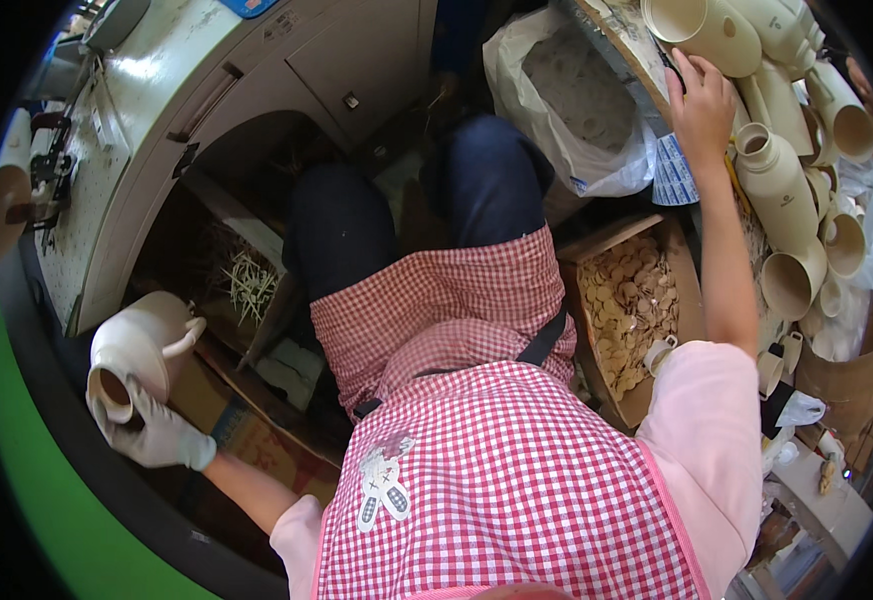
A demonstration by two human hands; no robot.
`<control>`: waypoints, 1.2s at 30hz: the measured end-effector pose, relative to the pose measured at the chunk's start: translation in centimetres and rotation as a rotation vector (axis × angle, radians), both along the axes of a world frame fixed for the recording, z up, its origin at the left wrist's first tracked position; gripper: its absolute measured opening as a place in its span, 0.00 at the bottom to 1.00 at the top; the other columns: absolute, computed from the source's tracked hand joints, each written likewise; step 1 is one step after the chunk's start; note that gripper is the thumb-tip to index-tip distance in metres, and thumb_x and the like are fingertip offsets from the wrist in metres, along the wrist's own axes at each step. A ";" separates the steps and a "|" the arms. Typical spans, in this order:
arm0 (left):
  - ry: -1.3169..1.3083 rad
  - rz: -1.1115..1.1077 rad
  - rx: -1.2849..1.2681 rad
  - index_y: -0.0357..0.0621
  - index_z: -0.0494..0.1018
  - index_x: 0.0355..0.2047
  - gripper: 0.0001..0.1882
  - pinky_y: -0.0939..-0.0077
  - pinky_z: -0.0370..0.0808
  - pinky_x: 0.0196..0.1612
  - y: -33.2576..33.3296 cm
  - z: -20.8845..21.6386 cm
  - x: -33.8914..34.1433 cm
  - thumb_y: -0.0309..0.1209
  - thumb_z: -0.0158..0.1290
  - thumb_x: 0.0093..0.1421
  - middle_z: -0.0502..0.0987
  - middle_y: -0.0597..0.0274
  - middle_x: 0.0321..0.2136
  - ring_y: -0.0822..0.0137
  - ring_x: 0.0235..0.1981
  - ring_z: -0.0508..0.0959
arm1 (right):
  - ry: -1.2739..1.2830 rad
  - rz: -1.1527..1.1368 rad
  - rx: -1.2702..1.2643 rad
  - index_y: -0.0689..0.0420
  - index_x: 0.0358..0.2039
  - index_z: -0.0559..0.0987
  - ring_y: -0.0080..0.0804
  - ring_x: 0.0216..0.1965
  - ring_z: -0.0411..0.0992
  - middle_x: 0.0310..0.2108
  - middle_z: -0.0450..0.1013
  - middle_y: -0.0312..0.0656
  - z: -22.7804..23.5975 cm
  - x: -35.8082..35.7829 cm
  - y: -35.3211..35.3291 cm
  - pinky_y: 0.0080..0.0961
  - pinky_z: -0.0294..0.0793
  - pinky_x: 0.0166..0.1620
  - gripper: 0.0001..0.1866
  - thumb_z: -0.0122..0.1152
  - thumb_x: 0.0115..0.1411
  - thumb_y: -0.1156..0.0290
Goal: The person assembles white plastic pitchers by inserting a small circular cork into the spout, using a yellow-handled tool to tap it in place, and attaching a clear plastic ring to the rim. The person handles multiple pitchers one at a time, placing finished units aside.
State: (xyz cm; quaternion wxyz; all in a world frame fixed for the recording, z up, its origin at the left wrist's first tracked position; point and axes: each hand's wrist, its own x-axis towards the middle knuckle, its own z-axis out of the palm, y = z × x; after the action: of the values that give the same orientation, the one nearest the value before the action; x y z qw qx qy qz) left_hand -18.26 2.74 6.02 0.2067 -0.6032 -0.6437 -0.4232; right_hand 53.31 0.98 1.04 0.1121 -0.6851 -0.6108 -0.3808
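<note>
My left hand [152,430], in a pale glove, grips a cream plastic jug body [147,335] by its open neck. The jug lies tilted at the left, its handle turned toward my legs. My bare right hand [702,100] is at the edge of the bench on the right, fingers bent around a small dark thing that they mostly hide. Close beside it are a wide-mouthed cream jug body [707,38] and a cream bottle-shaped body [779,190], part of a pile of similar pieces.
A wooden box [692,300] of round tan discs stands by my right leg. Beyond it is a white plastic bag [517,75] of pale scraps. A speckled white counter [162,70] runs along the left, above a box holding thin pale sticks [250,285]. A green surface [27,450] borders the lower left.
</note>
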 end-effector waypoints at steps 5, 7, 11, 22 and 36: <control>-0.139 -0.137 -0.020 0.27 0.71 0.57 0.23 0.65 0.77 0.59 -2.1 3.6 3.5 0.29 0.60 0.67 0.77 0.47 0.55 0.56 0.55 0.78 | 1.014 0.095 -0.501 0.53 0.49 0.83 0.48 0.41 0.79 0.45 0.79 0.49 -9.5 -3.6 1.4 0.42 0.78 0.46 0.16 0.63 0.66 0.60; -0.276 -0.230 -0.188 0.26 0.70 0.59 0.26 0.63 0.76 0.60 -2.4 4.4 5.3 0.30 0.62 0.65 0.74 0.44 0.58 0.55 0.56 0.77 | 0.951 -0.164 -0.609 0.58 0.45 0.85 0.54 0.47 0.79 0.44 0.81 0.51 -16.5 -2.1 4.1 0.40 0.77 0.51 0.14 0.63 0.65 0.63; -0.728 -0.415 -0.403 0.29 0.58 0.70 0.46 0.60 0.68 0.66 -1.1 2.7 9.4 0.43 0.67 0.60 0.70 0.44 0.63 0.53 0.62 0.72 | 0.528 -0.205 -0.407 0.61 0.42 0.86 0.56 0.46 0.78 0.37 0.81 0.56 -27.9 3.7 7.0 0.48 0.75 0.56 0.19 0.58 0.67 0.57; -0.509 -0.831 -0.494 0.37 0.50 0.74 0.67 0.59 0.77 0.61 0.2 2.6 13.8 0.36 0.81 0.39 0.74 0.45 0.59 0.52 0.58 0.78 | 1.878 0.446 -0.158 0.60 0.52 0.80 0.34 0.46 0.82 0.47 0.82 0.49 -8.6 -13.9 4.4 0.30 0.80 0.51 0.13 0.61 0.71 0.68; -0.076 -0.960 -0.406 0.35 0.68 0.65 0.53 0.52 0.73 0.64 -3.7 2.6 16.5 0.39 0.79 0.39 0.78 0.49 0.57 0.48 0.58 0.79 | 0.913 1.006 -0.848 0.57 0.44 0.83 0.41 0.38 0.83 0.49 0.78 0.46 9.8 -34.7 -2.9 0.28 0.84 0.38 0.17 0.68 0.52 0.78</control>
State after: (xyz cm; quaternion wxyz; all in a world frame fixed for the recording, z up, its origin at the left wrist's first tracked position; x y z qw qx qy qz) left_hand -1.79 -0.93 8.65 -0.1555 -0.8425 -0.3707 -0.3586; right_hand 18.64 -1.89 10.82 0.2393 -0.4001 -0.8330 0.2979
